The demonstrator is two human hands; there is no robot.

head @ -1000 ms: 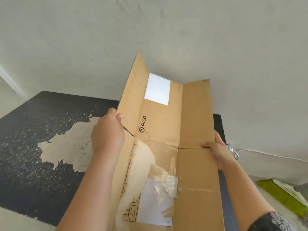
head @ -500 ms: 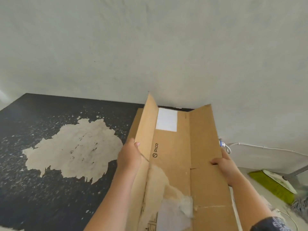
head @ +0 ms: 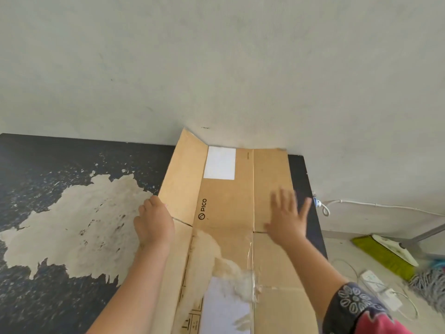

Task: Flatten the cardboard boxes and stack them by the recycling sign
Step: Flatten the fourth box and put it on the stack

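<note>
Pale plaster wall (head: 216, 68) fills everything above and behind the cardboard box (head: 228, 213), which I take as my landmark. Left of the box and under it lies a black surface (head: 48, 297), perhaps a bench top, though I cannot tell, its dark coating peeled away in one big pale patch (head: 72, 232) just left of the box. The box itself is opened out nearly flat on that surface, its far edge touching the wall; the left panel tilts upward along its crease while the middle and right panels lie level. A white label (head: 219, 163) sits near the far end of the middle panel, the PICO logo (head: 202, 209) is printed below it, and torn paper with clear tape (head: 240, 280) crosses the near part. My left hand (head: 154, 225) is curled around the raised left panel's outer edge, fingers closed on the cardboard. My right hand (head: 286, 218) is spread wide, fingers apart and blurred, over the right panel; I cannot tell whether the palm touches it. Right of the box, on the floor, lie a green pad (head: 382, 256), a white power strip (head: 375, 283) and a white cable (head: 361, 204) along the wall.
</note>
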